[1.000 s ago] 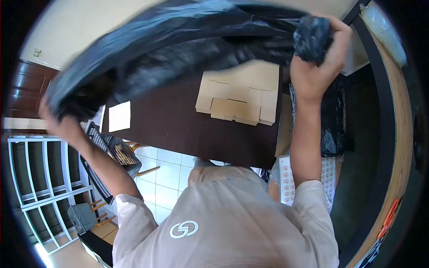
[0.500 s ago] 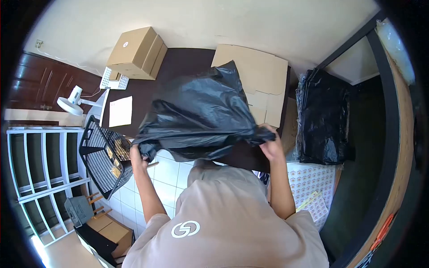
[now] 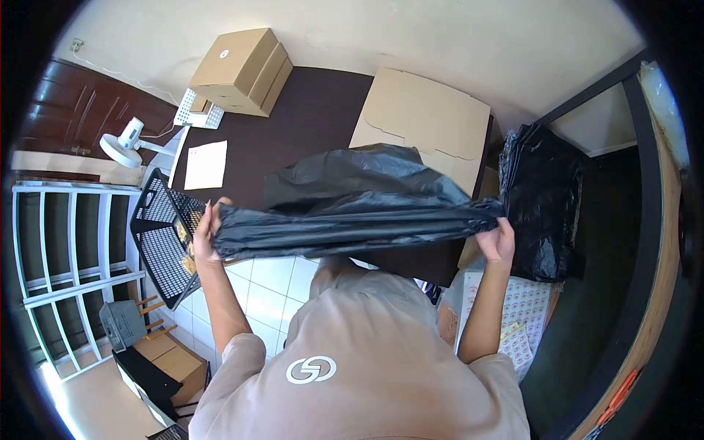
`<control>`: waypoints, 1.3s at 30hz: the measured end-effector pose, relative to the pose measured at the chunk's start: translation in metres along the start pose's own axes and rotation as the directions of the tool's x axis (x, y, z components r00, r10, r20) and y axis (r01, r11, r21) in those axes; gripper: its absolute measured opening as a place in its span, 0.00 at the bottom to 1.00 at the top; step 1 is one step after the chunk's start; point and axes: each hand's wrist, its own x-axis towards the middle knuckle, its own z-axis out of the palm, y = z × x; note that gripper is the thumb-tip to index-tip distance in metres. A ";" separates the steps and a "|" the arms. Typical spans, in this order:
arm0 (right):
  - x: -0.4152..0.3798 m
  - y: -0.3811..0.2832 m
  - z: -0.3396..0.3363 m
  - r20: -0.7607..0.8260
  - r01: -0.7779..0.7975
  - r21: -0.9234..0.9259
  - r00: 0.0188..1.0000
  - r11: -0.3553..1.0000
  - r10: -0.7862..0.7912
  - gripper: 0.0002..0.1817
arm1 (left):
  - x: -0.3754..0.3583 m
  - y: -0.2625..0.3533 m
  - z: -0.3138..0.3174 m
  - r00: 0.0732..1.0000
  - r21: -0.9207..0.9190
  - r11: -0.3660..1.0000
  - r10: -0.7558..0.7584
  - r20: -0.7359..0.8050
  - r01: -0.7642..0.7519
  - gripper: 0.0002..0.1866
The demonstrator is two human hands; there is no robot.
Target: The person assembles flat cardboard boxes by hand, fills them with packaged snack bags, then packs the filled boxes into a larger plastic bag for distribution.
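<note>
A black plastic bag [image 3: 359,227] is stretched taut from side to side in front of me, its near edge gathered into long folds. My left hand [image 3: 208,231] is closed around the gathered left end, over the side of the black basket. At the other end, my right hand [image 3: 499,238] grips the bunched plastic, close to the table's right edge. The far part of the bag spreads loosely above the dark table [image 3: 323,103] and overlaps the flat cardboard [image 3: 425,117].
Cardboard boxes [image 3: 238,70] stand at the back left near a white basket [image 3: 198,110] and a paper sheet [image 3: 206,165]. A black basket [image 3: 155,249] holds yellowish items at left. A fan [image 3: 123,147] stands beyond it. Stacked black bags [image 3: 543,198] lie at right.
My hands have moved apart, left hand leftward and upward, right hand rightward. The bag has gone from billowing and bunched to pulled straight between them, with its far part lower.
</note>
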 end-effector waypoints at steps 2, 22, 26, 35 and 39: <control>0.007 -0.003 -0.001 -0.111 0.025 0.057 0.994 0.998 -0.018 0.18 | 0.000 0.004 0.014 0.977 0.354 0.926 -0.180 0.112 0.130 0.18; 0.018 -0.022 0.055 0.005 0.001 -0.286 1.000 0.958 0.001 0.17 | -0.005 0.031 0.035 0.999 0.609 0.792 0.047 0.019 -0.049 0.11; 0.017 -0.031 0.056 -0.021 -0.023 -0.196 1.000 0.980 0.019 0.20 | 0.008 0.025 0.004 0.980 0.937 0.312 0.166 0.107 -0.156 0.12; 0.027 -0.022 0.076 -0.102 -0.094 -0.661 0.994 0.745 0.035 0.09 | -0.019 0.039 0.003 0.991 0.040 0.996 -0.080 -0.107 0.085 0.16; 0.035 -0.040 0.056 -0.111 -0.099 -0.240 0.991 0.966 0.074 0.13 | -0.010 0.028 -0.017 0.923 0.753 0.658 -0.297 0.245 0.011 0.14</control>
